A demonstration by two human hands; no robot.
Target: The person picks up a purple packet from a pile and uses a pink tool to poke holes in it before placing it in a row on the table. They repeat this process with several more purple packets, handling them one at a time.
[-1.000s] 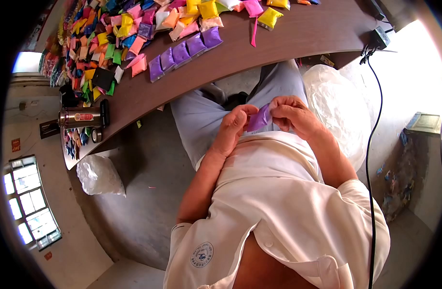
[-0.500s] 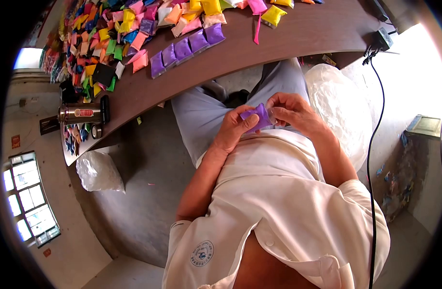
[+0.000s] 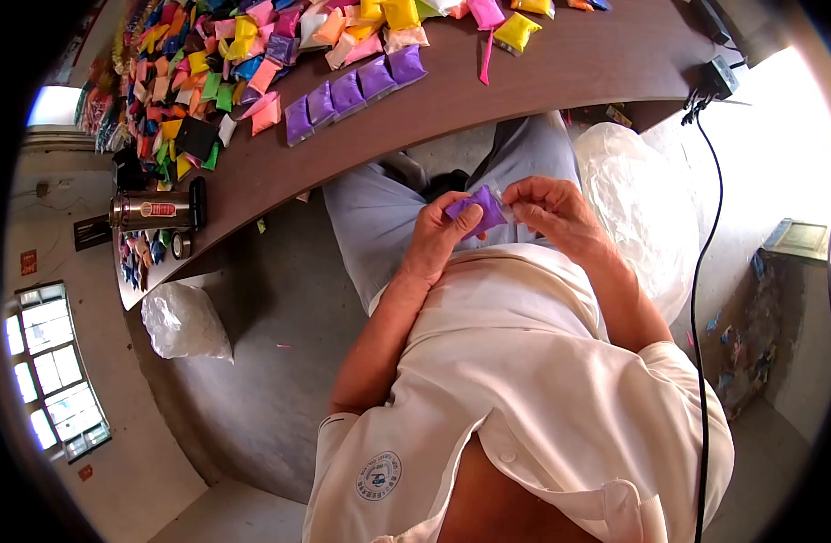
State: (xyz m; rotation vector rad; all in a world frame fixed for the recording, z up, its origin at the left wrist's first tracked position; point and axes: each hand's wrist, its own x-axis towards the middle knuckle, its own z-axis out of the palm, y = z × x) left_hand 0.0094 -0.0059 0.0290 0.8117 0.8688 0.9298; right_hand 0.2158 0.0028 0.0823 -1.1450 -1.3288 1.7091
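Above my lap, a small purple packet (image 3: 484, 214) with a clear plastic edge is held between both hands. My left hand (image 3: 438, 233) is closed round its left side, thumb lying across the front. With bent fingertips pressed together, my right hand (image 3: 560, 215) pinches the clear edge at the packet's right end; the exact grip is partly hidden by the fingers. Ahead on the table, several purple packets (image 3: 346, 93) lie side by side in a slanting row.
The brown table (image 3: 542, 77) carries a large heap of coloured packets (image 3: 198, 72) and a metal flask (image 3: 153, 210). A big clear plastic bag (image 3: 637, 204) stands by my right leg; another bag (image 3: 185, 321) sits on the floor at left. A black cable (image 3: 696, 299) hangs on the right.
The purple packet has turned slightly and its face looks flatter and more toward me. My right fingers have shifted a little at its clear edge; my left hand keeps its hold.
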